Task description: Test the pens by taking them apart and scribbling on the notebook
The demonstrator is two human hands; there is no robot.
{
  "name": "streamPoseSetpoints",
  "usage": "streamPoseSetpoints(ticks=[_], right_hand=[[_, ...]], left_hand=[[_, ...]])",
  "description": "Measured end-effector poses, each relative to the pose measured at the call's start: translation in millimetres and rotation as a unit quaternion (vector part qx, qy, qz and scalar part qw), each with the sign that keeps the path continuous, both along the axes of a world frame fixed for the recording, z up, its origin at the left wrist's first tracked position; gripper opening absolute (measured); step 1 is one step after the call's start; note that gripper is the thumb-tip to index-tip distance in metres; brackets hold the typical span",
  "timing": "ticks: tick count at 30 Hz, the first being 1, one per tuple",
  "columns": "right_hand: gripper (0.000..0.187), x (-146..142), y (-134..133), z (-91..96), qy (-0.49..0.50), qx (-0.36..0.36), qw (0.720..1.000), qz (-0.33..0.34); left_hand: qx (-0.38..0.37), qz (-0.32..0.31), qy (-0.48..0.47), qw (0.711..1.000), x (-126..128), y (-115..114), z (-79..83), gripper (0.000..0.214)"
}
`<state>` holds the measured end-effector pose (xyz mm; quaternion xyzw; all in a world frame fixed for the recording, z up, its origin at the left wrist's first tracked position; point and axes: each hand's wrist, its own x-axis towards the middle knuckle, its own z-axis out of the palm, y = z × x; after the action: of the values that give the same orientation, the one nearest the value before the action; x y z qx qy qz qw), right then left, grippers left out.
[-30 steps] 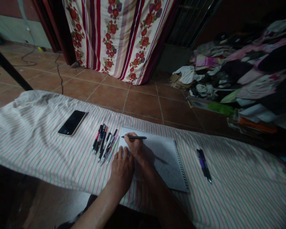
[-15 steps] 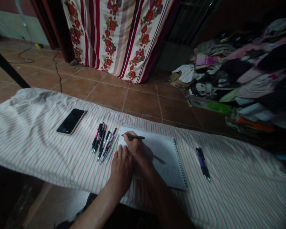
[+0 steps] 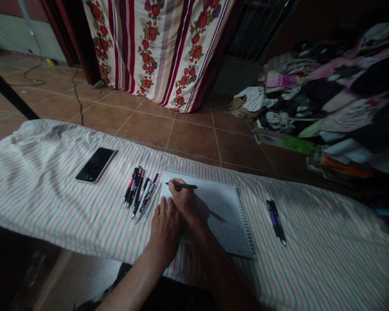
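Note:
My right hand (image 3: 182, 196) is closed around a dark pen (image 3: 189, 186), whose tip points left over the upper left part of the page. Under it lies a spiral notebook (image 3: 228, 216), its coil along the right side. My left hand (image 3: 164, 218) rests flat with fingers stretched out on the notebook's left edge, just below the right hand. To the left of the notebook, several pens (image 3: 142, 194) lie side by side on the striped cloth. Whatever is written near the pen tip is too faint to read.
A phone (image 3: 96, 165) lies on the striped cloth (image 3: 52, 194) at left. Two pens (image 3: 276, 222) lie together right of the notebook. Beyond the tiled floor (image 3: 149, 125) hangs a flowered curtain (image 3: 162, 52). Clothes (image 3: 337, 95) are heaped at the right.
The pen and my right hand have shifted very slightly to the right. My left hand and the things on the cloth stay in place.

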<state>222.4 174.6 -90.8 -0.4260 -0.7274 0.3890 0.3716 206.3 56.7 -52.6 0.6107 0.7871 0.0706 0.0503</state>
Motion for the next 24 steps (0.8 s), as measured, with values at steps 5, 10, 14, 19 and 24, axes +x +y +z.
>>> streamPoseSetpoints(ticks=[5,10,14,19,24], right_hand=[[0.014,3.9,1.9,1.2,0.059,-0.024,0.998,0.000],[0.019,7.3,5.1,0.7,0.118,-0.052,0.991,-0.017],[0.019,8.8,5.1,4.5,0.153,-0.052,0.987,-0.022],[0.015,11.6,2.6,19.4,0.161,-0.043,0.986,0.016],[0.017,29.1,5.4,23.0,0.139,-0.047,0.989,0.022]], left_hand=[[-0.021,-0.007,0.022,1.000,-0.3,-0.1,3.6,0.040],[-0.031,-0.004,0.029,0.999,-0.2,0.4,7.0,0.038],[-0.030,-0.006,0.022,0.999,-0.1,0.8,9.4,0.039],[-0.054,0.000,0.008,0.999,-0.6,1.2,18.0,0.038],[-0.049,-0.028,0.026,0.998,-2.8,-1.2,24.0,0.037]])
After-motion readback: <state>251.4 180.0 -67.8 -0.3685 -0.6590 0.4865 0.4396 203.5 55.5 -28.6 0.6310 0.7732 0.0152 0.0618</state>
